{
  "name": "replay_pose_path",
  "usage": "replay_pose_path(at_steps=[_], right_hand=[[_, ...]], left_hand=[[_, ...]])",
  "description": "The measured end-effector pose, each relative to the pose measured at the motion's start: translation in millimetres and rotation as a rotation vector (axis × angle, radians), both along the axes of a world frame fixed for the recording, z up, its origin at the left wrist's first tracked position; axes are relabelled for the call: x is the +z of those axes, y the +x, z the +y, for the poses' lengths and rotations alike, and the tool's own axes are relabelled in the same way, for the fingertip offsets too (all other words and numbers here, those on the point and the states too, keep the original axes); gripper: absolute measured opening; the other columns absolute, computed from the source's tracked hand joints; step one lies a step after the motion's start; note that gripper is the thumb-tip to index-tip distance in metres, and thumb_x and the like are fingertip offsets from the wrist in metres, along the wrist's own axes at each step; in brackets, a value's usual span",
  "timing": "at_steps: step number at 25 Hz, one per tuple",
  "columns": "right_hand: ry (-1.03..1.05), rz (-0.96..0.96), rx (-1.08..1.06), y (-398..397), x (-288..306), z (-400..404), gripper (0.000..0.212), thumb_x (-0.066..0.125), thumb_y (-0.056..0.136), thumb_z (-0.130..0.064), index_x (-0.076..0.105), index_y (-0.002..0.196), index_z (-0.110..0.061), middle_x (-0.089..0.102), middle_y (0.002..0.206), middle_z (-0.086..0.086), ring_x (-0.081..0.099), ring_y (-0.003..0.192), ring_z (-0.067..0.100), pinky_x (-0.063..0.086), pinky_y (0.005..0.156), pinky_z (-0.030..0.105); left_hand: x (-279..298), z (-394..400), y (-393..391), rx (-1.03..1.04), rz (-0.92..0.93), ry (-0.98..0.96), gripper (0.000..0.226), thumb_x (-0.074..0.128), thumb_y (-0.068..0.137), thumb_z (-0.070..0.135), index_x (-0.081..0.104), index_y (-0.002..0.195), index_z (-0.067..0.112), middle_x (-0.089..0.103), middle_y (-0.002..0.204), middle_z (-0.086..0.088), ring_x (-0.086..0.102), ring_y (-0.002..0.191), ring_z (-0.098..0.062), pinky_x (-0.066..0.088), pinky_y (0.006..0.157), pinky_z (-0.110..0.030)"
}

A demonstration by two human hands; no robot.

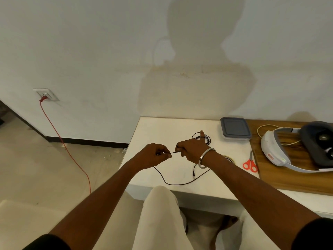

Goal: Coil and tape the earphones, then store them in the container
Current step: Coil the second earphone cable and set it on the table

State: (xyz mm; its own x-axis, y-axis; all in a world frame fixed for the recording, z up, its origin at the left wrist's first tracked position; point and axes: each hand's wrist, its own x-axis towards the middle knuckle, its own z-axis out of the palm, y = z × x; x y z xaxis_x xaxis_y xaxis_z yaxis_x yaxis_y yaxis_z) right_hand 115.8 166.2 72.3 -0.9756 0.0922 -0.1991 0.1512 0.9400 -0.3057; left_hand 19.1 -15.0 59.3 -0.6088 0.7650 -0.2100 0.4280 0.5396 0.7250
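1. Two hands at work over our white worktop (149, 127): our left hand (155, 156) is pinched shut on the black earphone cable (173, 184), thumb and forefinger closed on it.
2. Our right hand (191, 150), wearing a metal bangle (206, 157) at the wrist, grips the same cable, fingers curled; a short taut stretch of cable runs between the two hands.
3. Coiled loops of the cable sit around the fingers of our right hand, at its far side, with one finger pointing up through them.
4. Slack cable hangs from the left hand, curves along the worktop near its front edge and rises toward the right wrist; the jack plug (194, 175) dangles below the right hand.
5. Grey-lidded container (235, 129), closed, at the back of the worktop, well apart from the hands.
6. Red-handled scissors (250, 164) right of our right forearm, by the wooden board (281, 175).
7. Tape roll (229, 157), mostly hidden behind the right forearm.
8. White headset (275, 150) on the board.
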Motion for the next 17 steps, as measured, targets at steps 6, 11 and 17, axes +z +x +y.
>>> replay_pose_path(at_steps=[6, 11, 17], right_hand=[[-0.048, -0.046, 0.092, 7.3, -1.6, -3.6, 0.03, 0.032, 0.099, -0.035, 0.061, 0.097, -0.028, 0.06, 0.076, -0.015, 0.061, 0.098, 0.014, 0.008, 0.111, 0.061], [-0.659, -0.151, 0.066, 8.4, 5.7, -16.9, 0.031, 0.039, 0.099, -0.032, 0.062, 0.08, -0.022, 0.07, 0.069, 0.001, 0.061, 0.066, 0.003, 0.045, 0.077, 0.024], [-1.4, -0.084, -0.136, 6.3, 24.8, -24.1, 0.029, 0.038, 0.099, -0.033, 0.059, 0.082, -0.021, 0.064, 0.067, 0.0, 0.065, 0.078, 0.017, 0.041, 0.082, 0.042]], left_hand=[[7.8, 1.8, -5.4, 0.031, 0.133, 0.095, 0.011, 0.064, 0.088, 0.034, 0.071, 0.092, 0.025, 0.071, 0.084, 0.006, 0.063, 0.076, -0.01, 0.049, 0.071, -0.021], [6.4, 6.1, -8.3, 0.064, 0.02, 0.25, 0.008, 0.067, 0.087, 0.023, 0.07, 0.094, 0.025, 0.069, 0.088, 0.004, 0.064, 0.075, -0.008, 0.053, 0.072, -0.023], [-2.0, 7.4, 4.2, 0.208, -0.317, 0.494, 0.027, 0.057, 0.091, 0.034, 0.062, 0.109, 0.014, 0.058, 0.092, -0.029, 0.058, 0.081, -0.031, 0.051, 0.079, -0.041]])
